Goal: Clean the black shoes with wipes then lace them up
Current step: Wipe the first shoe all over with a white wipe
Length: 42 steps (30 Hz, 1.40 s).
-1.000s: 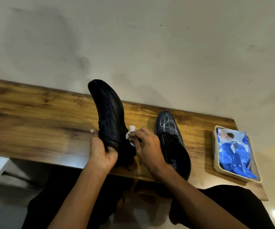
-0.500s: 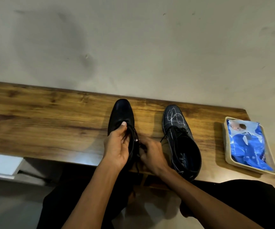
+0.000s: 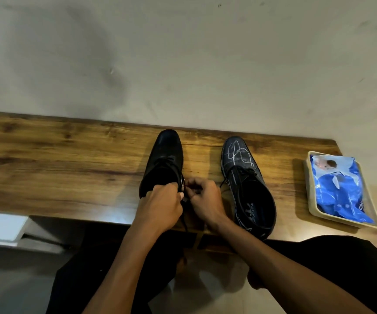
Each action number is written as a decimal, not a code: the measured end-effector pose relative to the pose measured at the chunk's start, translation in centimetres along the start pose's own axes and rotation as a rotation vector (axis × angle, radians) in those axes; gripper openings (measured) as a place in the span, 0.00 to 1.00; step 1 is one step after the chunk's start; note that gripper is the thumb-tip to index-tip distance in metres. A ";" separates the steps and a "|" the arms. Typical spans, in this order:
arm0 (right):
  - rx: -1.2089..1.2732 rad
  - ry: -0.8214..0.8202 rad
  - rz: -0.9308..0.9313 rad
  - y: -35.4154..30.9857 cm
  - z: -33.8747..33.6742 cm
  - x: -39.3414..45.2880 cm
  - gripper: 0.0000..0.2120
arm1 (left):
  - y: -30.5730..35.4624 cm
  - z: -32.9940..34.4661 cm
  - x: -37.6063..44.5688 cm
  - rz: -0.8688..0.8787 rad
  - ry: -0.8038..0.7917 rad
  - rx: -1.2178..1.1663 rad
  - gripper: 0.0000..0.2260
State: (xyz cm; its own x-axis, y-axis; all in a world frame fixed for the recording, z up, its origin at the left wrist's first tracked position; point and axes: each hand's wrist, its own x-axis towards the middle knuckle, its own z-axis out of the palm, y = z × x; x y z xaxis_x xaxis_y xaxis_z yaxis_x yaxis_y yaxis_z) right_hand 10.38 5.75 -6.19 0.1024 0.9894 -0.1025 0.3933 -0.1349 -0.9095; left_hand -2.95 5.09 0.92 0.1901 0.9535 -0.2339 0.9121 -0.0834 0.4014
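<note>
On a wooden table (image 3: 69, 168), both hands, left hand (image 3: 160, 206) and right hand (image 3: 205, 200), pinched the laces (image 3: 184, 189) of a clean black shoe (image 3: 166, 159), while a white-streaked shoe (image 3: 246, 184) stood just right of it, a tray (image 3: 308, 189) of wipes (image 3: 339, 189) farther right.

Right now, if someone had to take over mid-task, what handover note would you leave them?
Left hand and right hand both pinch the laces of the left shoe, which stands on the wooden table.
The left shoe looks clean; its lacing is under way.
The right shoe stands beside it, white marks across its toe, laces loose.
The pack of wipes lies in a tray at the right.
Left: finish this lacing, wipe and lace the right shoe.
</note>
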 end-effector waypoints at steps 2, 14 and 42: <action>0.038 0.054 -0.032 -1.0 -0.6 0.5 0.06 | -0.5 -0.5 0.1 0.059 0.082 -0.163 0.13; -0.328 -0.049 -0.306 -7.5 -7.2 1.3 0.04 | 1.5 -2.2 -1.5 0.104 0.257 -0.824 0.20; -0.486 -0.211 -0.454 -13.3 -15.2 -2.8 0.05 | 6.0 -4.6 -1.8 -0.053 0.273 -1.219 0.20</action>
State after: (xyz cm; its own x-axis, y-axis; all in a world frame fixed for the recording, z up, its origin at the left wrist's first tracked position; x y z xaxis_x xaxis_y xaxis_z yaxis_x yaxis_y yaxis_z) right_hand 18.73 4.01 12.31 -0.3294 0.9359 0.1247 0.7242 0.3352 -0.6026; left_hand 0.52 4.17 7.90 -0.0513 0.9885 -0.1426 -0.0417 0.1405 0.9892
